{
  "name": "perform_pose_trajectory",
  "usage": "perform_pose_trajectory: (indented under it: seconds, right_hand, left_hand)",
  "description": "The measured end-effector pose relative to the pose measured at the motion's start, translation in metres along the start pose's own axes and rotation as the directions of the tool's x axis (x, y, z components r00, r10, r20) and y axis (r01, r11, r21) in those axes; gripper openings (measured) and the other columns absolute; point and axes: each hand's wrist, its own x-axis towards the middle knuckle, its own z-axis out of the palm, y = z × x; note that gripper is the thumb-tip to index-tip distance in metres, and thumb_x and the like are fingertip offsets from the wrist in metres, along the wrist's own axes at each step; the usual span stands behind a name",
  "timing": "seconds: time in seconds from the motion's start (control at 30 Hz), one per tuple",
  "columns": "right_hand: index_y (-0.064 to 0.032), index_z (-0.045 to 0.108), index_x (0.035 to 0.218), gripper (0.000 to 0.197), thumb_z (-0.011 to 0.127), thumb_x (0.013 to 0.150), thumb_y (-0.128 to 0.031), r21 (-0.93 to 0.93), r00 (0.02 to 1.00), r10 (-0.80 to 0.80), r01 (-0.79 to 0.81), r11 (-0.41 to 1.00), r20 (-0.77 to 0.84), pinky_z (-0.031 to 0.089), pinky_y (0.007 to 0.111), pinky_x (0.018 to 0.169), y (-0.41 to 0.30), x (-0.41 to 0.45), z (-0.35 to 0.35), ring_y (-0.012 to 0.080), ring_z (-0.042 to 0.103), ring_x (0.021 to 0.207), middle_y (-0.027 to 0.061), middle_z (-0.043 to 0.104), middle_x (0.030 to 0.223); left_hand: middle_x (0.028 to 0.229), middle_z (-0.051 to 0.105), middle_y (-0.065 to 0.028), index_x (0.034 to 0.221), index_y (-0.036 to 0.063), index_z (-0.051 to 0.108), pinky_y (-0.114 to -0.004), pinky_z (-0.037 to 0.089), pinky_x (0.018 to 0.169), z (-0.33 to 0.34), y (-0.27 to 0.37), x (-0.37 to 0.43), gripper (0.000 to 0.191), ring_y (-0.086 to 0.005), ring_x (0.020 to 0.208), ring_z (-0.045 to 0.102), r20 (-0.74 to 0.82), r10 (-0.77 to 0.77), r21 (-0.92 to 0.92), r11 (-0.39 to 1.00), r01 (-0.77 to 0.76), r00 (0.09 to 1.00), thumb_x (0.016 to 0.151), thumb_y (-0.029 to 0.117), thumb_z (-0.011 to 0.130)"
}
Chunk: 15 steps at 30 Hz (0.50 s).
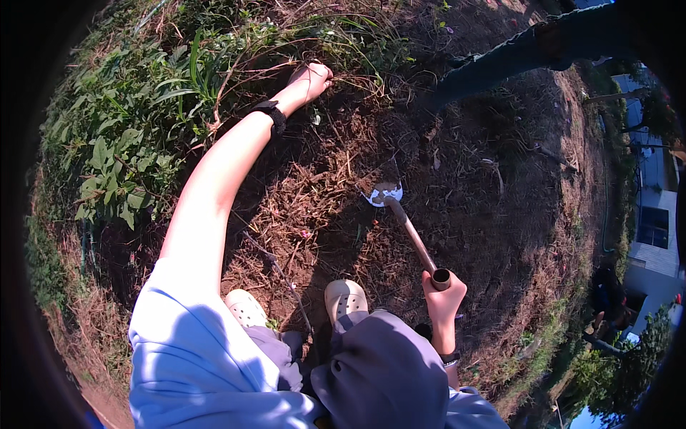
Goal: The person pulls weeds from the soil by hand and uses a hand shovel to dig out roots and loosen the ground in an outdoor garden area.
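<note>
My left hand (312, 81) is stretched far forward, its fingers curled around a bunch of thin weed stems (292, 63) at the edge of the green growth. The exact hold is partly hidden. A black band (272, 115) circles that wrist. On the other side, my right hand (446, 298) grips the hollow, pipe-like handle (418, 241) of a short hand hoe. The hoe's metal blade (385, 194) rests at the soil, bright in places and partly caked with dirt. Loose brown soil mixed with dry plant bits (305, 201) lies between my two hands.
Dense leafy weeds (128, 145) fill the left and upper left. A dark, cloth-like wrapped beam (525, 53) slants in at upper right. One thin stick (281, 273) lies before my light clogs (345, 297). A person (608, 295) and a building (656, 230) appear at far right.
</note>
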Motion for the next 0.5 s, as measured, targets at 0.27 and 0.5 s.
perform_pose_trajectory:
  seconds: [0.27,0.5]
  right_hand:
    - [-0.0013,0.065,0.074,0.028,0.065,0.075,-0.029,0.09,0.986,-0.038,0.024,0.996,0.162,0.046,0.036,0.055,-0.08,0.125,0.142,0.0309,0.063,0.061,0.0169,0.061,0.064]
    - [-0.0028,0.064,0.07,0.024,0.07,0.073,-0.026,-0.02,0.949,-0.315,0.315,0.949,-0.009,0.046,0.034,0.051,-0.058,0.098,0.127,0.0295,0.061,0.055,0.0134,0.061,0.061]
  left_hand:
    - [0.088,0.065,-0.0097,0.089,0.0085,0.066,-0.041,0.05,0.075,-0.018,0.003,-0.005,0.015,-0.0296,0.089,0.061,-0.091,0.123,0.258,0.961,-0.095,0.988,0.079,0.018,0.059]
    - [0.087,0.065,-0.0114,0.087,0.0071,0.066,-0.04,0.048,0.071,-0.024,-0.003,-0.007,0.015,-0.0307,0.086,0.061,-0.051,0.052,0.174,0.984,-0.043,0.997,0.079,0.016,0.058]
